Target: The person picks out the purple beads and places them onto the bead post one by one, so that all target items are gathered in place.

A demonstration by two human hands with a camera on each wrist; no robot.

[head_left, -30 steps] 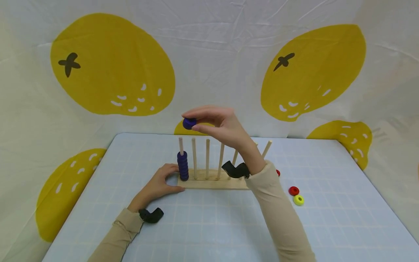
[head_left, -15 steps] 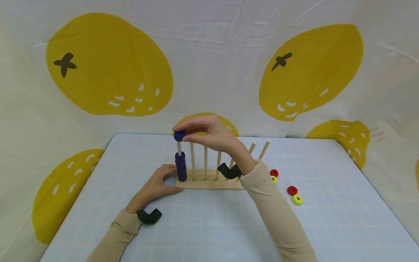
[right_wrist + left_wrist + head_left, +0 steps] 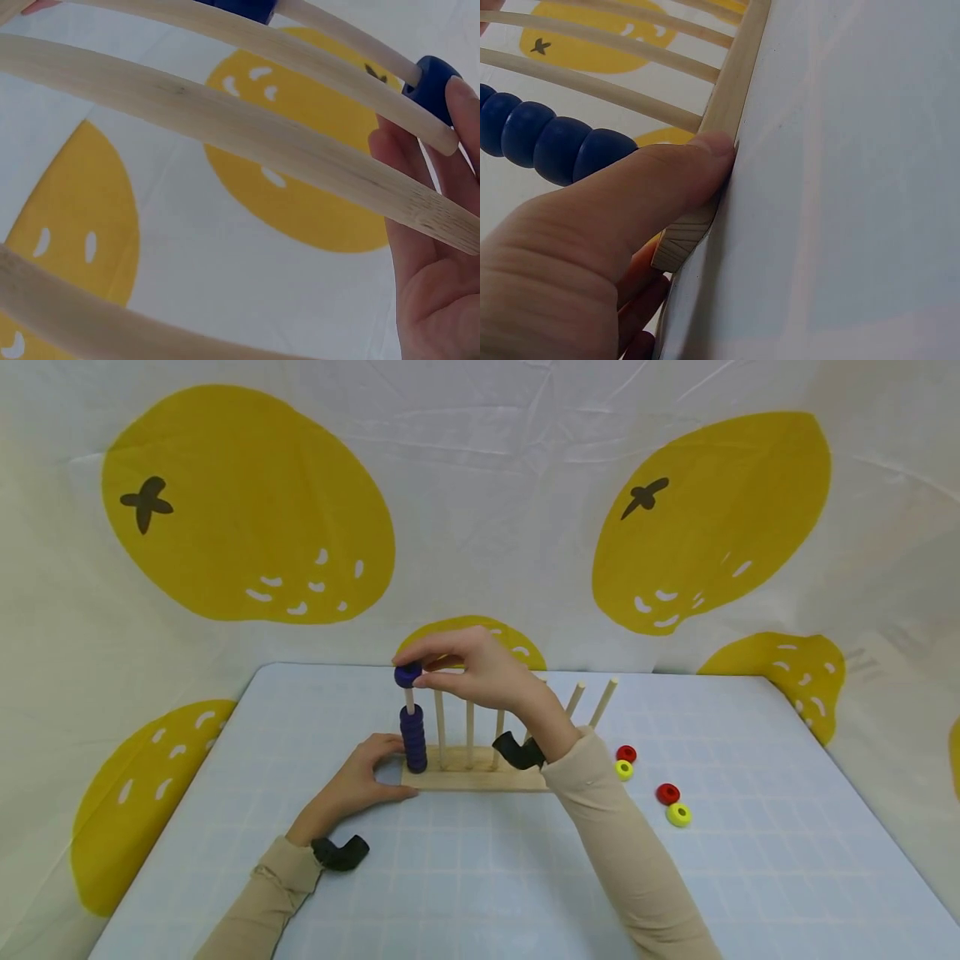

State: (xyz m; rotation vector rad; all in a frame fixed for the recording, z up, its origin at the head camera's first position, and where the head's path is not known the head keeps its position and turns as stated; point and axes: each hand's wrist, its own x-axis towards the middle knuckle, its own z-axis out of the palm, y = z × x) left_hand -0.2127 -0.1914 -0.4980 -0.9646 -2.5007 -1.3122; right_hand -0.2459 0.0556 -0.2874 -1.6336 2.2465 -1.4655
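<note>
My right hand pinches a dark blue bead between thumb and fingers, at the top of the leftmost peg. In the right wrist view that bead sits around the peg's tip. Lower on the same peg is a stack of blue beads, with bare peg between it and the held bead. The peg rises from a wooden base that carries several upright pegs. At the base's left end, my left hand grips the wood. The left wrist view shows its thumb lying on the base, fingers partly hidden behind.
To the right of the base lie two red beads and two yellow beads on the pale blue checked tabletop. A white curtain printed with yellow lemons hangs behind the table. Bare pegs stand right of the blue stack.
The right hand has moved left and down with the blue bead, from above the pegs onto the leftmost peg's tip. My left hand has stayed at the base's end.
</note>
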